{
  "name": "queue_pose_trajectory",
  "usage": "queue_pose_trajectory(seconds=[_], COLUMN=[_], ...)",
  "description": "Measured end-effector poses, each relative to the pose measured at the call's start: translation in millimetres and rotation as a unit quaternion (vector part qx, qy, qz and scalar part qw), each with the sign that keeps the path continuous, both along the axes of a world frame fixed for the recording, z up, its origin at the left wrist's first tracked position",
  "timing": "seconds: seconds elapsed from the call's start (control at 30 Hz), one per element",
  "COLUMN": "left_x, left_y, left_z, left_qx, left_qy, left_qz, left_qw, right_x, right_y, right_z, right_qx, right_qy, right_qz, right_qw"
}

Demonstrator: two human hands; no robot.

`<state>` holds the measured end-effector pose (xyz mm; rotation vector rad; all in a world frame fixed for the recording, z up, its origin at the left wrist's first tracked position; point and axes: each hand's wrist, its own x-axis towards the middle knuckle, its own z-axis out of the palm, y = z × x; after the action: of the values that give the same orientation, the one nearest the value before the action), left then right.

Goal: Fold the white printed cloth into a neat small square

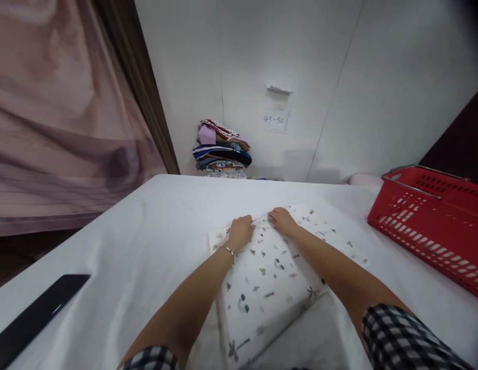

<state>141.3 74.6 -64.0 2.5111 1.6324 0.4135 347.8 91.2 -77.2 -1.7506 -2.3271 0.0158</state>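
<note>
A white cloth printed with small plants, rainbows and other motifs lies partly folded on the white-covered table. Its far edge is gripped by my left hand, which has closed fingers and a bracelet at the wrist. A short way to the right, my right hand is curled on the same far edge, with the fingertips pressed to the fabric. Between the two hands the edge runs as a narrow fold. One part of the cloth spreads out to the right under my right forearm. The fingertips are partly hidden.
A red plastic basket with metal handles stands at the right. A dark flat object lies at the left front. Behind the table's far edge is a stack of folded textiles. A pink curtain hangs at the left.
</note>
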Motion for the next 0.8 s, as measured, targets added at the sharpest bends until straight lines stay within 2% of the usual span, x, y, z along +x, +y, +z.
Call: queue_pose_trajectory(seconds=[0.23,0.43,0.5,0.57,0.67,0.8], left_x=[1,-2,-2,-1,-2,-4], left_y=[-1,1,-2,-7,-15,-18], left_z=[-9.3,-7.7,-7.2,-10.1,-20.8,-32.9], left_qx=[0.005,0.024,0.048,0.084,0.096,0.062], left_qy=[-0.011,-0.007,-0.002,0.007,0.029,0.048], left_qz=[0.053,0.058,0.036,-0.020,-0.084,-0.079], left_qw=[0.999,0.998,0.998,0.996,0.991,0.994], right_x=[0,-4,-4,-3,-4,-4], right_y=[2,5,1,-5,-13,-14], right_z=[-6.9,-10.8,-10.7,-10.6,-10.3,-7.0], right_qx=[0.030,0.022,0.026,0.028,-0.021,-0.086], right_qy=[0.013,0.025,0.027,0.028,0.034,0.046], right_qz=[-0.016,-0.036,-0.046,-0.049,-0.022,-0.016], right_qw=[0.999,0.999,0.998,0.998,0.999,0.995])
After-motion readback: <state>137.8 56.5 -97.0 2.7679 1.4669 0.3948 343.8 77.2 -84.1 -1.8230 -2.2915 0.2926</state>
